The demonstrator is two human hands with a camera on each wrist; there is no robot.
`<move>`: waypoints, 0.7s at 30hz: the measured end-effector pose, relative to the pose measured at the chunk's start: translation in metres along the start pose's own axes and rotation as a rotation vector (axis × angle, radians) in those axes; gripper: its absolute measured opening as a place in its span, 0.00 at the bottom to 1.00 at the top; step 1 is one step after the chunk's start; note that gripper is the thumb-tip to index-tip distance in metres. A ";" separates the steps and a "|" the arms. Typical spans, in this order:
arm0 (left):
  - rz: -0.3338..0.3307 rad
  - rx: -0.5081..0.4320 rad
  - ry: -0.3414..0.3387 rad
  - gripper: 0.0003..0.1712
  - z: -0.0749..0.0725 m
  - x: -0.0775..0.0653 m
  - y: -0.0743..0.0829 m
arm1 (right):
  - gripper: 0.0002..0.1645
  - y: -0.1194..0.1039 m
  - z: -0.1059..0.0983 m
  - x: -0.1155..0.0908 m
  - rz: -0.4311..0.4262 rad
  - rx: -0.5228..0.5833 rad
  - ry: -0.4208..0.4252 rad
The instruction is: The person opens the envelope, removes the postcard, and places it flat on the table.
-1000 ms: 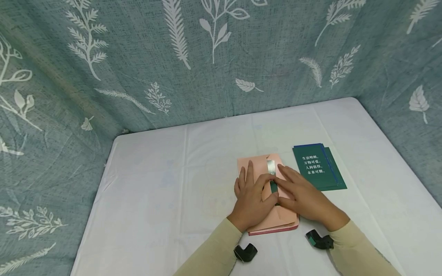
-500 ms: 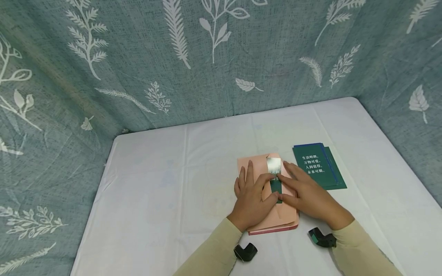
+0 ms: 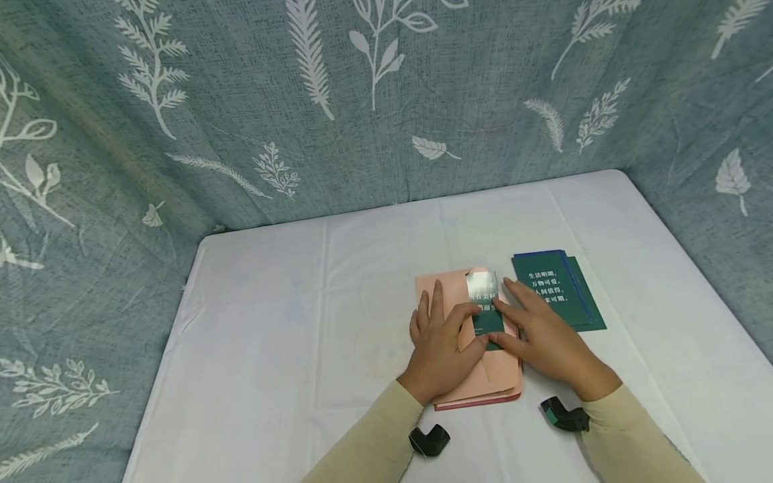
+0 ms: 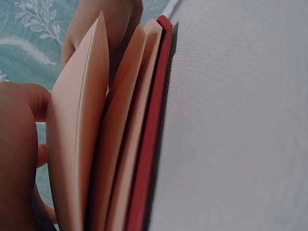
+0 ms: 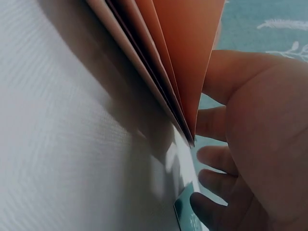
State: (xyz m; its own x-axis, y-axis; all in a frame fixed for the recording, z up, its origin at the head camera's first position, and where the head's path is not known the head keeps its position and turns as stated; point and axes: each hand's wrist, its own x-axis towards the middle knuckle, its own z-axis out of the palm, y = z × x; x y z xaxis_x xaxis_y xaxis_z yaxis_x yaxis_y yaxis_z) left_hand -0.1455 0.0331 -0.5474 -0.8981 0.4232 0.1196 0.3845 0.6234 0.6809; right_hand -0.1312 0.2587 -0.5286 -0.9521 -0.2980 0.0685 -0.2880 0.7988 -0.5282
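Note:
A booklet (image 3: 459,379) of salmon-pink leaves with a red back cover lies on the table, its leaves fanned apart in the left wrist view. A green card (image 3: 486,325) with white lettering and a shiny upper end lies on the top leaf, its left edge at a slit or pocket edge. My left hand (image 3: 441,352) rests spread on the leaf, thumb and forefinger beside the card. My right hand (image 3: 543,339) touches the card near its right edge with thumb and forefinger, the other fingers extended. In the right wrist view, the fingers (image 5: 211,122) lie against the leaf's outer side.
Two or more dark green cards (image 3: 546,275) with white lettering and a blue edge lie stacked behind the right hand. A white cloth covers the table (image 3: 260,349). Leaf-patterned curtains (image 3: 386,134) stand along the back and sides.
The green card has slid right, showing a wider part and more lettering beside the left fingers. My right hand has shifted right with it. The left hand has stayed in place.

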 end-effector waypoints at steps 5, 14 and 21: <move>-0.002 0.000 0.005 0.25 0.000 0.000 0.000 | 0.42 0.001 -0.001 0.001 0.024 -0.017 0.013; -0.005 -0.009 0.004 0.26 0.000 0.001 0.001 | 0.42 0.003 -0.002 0.002 0.051 -0.024 0.024; -0.002 -0.010 0.000 0.25 0.000 0.000 0.001 | 0.41 0.003 -0.003 0.002 0.074 -0.028 0.030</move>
State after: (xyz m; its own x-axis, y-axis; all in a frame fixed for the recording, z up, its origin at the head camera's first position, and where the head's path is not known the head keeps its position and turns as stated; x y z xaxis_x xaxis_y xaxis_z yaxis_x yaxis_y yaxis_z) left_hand -0.1449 0.0337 -0.5465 -0.8991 0.4216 0.1182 0.3801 0.6177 0.6884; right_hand -0.1342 0.2623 -0.5275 -0.9734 -0.2224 0.0557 -0.2194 0.8326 -0.5086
